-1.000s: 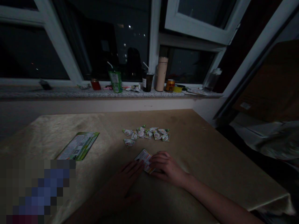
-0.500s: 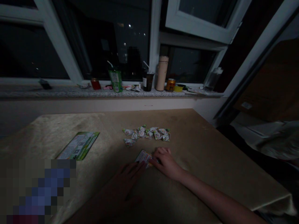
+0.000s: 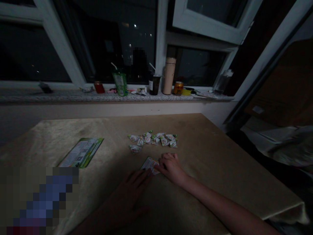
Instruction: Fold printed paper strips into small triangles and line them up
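A small printed piece of paper or packet (image 3: 149, 163) lies on the cloth-covered table between my hands. My left hand (image 3: 133, 187) is spread low over the cloth, its fingertips on the near left part of the printed piece; shadow darkens it. On the right, my right hand (image 3: 172, 168) has its fingers curled, and its thumb side meets the piece's right edge. Beyond them sit several small folded, pointed paper pieces (image 3: 148, 137), white with green and coloured print, in a loose row. To the left rests a flat green and white printed packet (image 3: 81, 153).
The table (image 3: 207, 147) has a shiny tan cover. On the windowsill (image 3: 137, 98) stand a green cup (image 3: 120, 83), a dark cup (image 3: 155, 85), a tall pinkish bottle (image 3: 169, 76), an orange can (image 3: 178, 88) and a red jar (image 3: 99, 87). Pixelation covers the lower left corner.
Both hands stay at the printed piece with hardly any movement. The right hand has shifted very slightly left; the whole view also drifts a little.
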`<state>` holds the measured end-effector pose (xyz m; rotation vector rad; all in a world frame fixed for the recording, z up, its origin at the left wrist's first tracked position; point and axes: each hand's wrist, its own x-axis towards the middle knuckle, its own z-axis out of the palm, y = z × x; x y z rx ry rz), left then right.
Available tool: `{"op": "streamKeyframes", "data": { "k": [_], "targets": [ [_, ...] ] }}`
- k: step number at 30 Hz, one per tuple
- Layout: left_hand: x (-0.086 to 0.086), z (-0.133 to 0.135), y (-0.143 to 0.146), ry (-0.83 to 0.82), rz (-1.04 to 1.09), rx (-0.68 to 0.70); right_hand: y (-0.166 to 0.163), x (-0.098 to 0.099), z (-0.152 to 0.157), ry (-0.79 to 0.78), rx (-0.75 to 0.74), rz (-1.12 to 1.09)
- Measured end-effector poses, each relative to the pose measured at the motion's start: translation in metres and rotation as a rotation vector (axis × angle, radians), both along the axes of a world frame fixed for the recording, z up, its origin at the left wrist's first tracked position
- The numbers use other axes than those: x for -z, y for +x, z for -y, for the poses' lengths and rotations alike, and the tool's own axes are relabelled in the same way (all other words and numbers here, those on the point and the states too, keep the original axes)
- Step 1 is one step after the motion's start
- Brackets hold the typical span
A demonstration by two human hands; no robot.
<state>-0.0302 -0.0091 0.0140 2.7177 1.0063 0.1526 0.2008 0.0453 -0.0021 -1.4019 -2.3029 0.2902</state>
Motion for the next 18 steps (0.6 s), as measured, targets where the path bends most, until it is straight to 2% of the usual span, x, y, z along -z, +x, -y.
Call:
{"op": "streamKeyframes", "data": {
  "k": [12,18],
  "targets": [
    [0.0003,0.0023,0.0043,0.017,0.002,-0.046,0.0063,-0.0003,0.0013,-0.065,-0.054,-0.090],
    [-0.0011,0.0029,0.0053,-0.016,-0.010,-0.037,0.0051,0.0029,-0.0005,-0.075,-0.034,-0.099]
  ]
}}
